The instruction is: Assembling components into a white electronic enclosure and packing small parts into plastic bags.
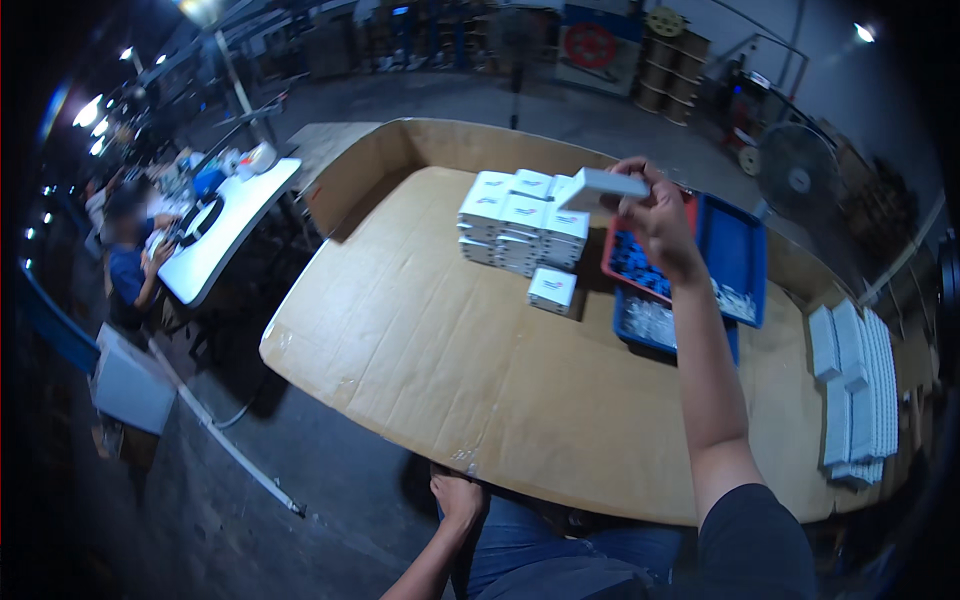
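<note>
My right hand (655, 215) is raised over the far part of the table, closed on a small white box (605, 185) held tilted between thumb and fingers. Just left of it stands a stack of white boxes (520, 222) with small printed marks on their tops. One more white box (551, 290) sits by itself in front of the stack. My left hand (457, 500) is low, at the table's near edge above my lap. Its fingers are mostly hidden, so what they do does not show.
The cardboard-covered table (420, 300) has a raised rim. Beside the stack are a red tray (608, 262) of blue parts, a blue tray (742, 240) with white pieces, and another blue tray (625, 328) of clear pieces. White trays (850, 390) are piled right. A person (130, 250) works at a white table (215, 245).
</note>
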Motion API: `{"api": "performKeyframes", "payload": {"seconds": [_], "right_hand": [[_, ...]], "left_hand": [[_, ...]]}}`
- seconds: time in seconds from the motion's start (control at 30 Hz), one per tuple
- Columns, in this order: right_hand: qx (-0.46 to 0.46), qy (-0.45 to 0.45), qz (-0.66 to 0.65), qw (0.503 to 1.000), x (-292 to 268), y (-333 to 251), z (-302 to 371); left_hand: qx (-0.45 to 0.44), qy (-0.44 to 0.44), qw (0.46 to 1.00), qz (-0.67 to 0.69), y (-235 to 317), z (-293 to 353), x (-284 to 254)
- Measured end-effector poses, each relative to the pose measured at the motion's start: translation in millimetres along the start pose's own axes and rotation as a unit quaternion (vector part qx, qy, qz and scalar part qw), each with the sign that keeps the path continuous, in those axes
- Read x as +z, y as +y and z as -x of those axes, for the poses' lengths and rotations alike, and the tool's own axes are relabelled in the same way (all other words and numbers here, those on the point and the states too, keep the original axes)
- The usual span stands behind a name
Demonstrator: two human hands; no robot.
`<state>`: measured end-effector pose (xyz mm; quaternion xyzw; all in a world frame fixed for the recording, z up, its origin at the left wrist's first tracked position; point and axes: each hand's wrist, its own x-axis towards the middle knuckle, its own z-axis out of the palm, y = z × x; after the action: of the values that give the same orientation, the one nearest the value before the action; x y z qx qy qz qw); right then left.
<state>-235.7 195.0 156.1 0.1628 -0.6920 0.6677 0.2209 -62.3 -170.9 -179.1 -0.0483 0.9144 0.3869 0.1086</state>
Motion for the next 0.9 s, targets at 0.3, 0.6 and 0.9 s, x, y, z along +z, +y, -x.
{"api": "performKeyframes", "payload": {"seconds": [0.3, 0.6, 0.9], "right_hand": [[0.104, 0.176, 0.062, 0.977, -36.2, -52.4, 214.1], [0.211, 0.193, -0.063, 0.956, -26.5, -37.3, 377.2], [0.066, 0.146, 0.192, 0.968, -11.8, -7.7, 424.3]], "left_hand": [[0.095, -0.357, 0.857, -0.359, 33.5, 22.4, -69.7], [0.12, -0.542, 0.72, 0.417, 179.4, 85.0, 3.7], [-0.018, -0.523, 0.72, 0.456, 201.8, 108.8, 92.5]]}}
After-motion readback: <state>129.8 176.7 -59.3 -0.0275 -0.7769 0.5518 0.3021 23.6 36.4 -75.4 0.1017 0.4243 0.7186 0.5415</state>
